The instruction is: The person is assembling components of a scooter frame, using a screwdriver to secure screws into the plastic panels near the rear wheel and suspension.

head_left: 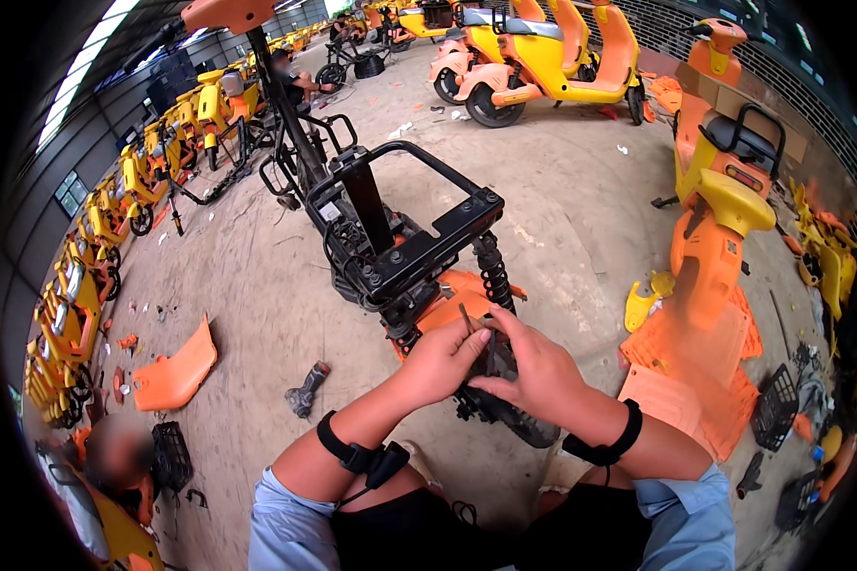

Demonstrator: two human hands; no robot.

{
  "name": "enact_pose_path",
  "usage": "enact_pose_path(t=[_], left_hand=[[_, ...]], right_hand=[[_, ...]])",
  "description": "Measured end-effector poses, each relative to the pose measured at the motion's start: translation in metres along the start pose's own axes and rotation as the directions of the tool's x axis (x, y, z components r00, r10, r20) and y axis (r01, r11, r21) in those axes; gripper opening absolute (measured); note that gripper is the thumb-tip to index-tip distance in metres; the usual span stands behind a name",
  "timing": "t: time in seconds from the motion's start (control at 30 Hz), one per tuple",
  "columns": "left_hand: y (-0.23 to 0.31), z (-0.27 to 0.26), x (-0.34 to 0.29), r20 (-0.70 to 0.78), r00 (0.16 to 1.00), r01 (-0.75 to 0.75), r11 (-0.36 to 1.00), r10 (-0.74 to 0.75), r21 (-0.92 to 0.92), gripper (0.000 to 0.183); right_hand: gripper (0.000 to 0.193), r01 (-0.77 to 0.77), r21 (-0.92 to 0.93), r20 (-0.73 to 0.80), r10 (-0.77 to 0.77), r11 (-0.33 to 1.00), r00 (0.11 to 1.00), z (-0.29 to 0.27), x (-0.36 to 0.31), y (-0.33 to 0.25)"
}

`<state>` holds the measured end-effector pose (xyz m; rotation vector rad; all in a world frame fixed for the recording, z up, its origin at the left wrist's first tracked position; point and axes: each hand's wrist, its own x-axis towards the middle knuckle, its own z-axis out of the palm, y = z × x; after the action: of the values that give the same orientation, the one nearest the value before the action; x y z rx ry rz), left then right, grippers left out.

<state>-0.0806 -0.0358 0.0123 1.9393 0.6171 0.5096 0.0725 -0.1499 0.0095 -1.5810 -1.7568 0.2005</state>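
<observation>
In the middle stands a stripped scooter frame (436, 249) in black metal, with its rear end toward me. Below its rack sits an orange rear fender (459, 297) between two coil-spring shock absorbers (493, 271); the rear wheel (528, 425) is partly behind my hands. My left hand (440, 362) is closed, pinching a thin dark rod (466, 317) that points up toward the fender; its kind cannot be made out. Close by on the right, my right hand (540, 373) has its thumb and fingers apart around the wheel area, with no object visible in it.
A dark cordless power tool (307, 388) lies on the concrete floor, left of the frame. Farther left rests an orange panel (176, 369). Orange and yellow scooters (543, 57) stand behind and along the sides. Loose panels (690, 371) pile at right. A person (300, 86) crouches far back.
</observation>
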Motion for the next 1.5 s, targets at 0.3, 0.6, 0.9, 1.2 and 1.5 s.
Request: enact_pose_path(t=[0.3,0.6,0.9,1.2,1.5], left_hand=[[-0.008,-0.022,-0.009,0.051,0.997,0.072,0.966,-0.062,-0.249,0.026],[-0.014,-0.036,-0.012,-0.245,0.963,0.093,0.992,-0.111,-0.084,0.029],[-0.024,-0.055,-0.032,-0.242,0.948,0.189,0.978,-0.205,-0.087,0.027],[-0.036,-0.06,-0.033,-0.253,0.954,0.148,0.986,-0.163,-0.076,0.031],[-0.037,-0.06,-0.032,-0.231,0.953,0.184,0.981,-0.195,-0.068,0.029]], right_hand=[[0.068,0.019,0.242,0.071,-0.038,0.97,0.997,0.001,0.012,-0.007],[0.068,-0.241,0.471,-0.109,0.327,0.849,0.939,0.032,0.043,0.007],[0.069,-0.261,0.495,-0.263,0.429,0.829,0.864,0.074,0.071,0.009],[0.068,-0.207,0.445,-0.357,0.384,0.871,0.851,0.084,0.086,0.01],[0.068,-0.204,0.441,-0.382,0.389,0.874,0.838,0.085,0.093,0.009]])
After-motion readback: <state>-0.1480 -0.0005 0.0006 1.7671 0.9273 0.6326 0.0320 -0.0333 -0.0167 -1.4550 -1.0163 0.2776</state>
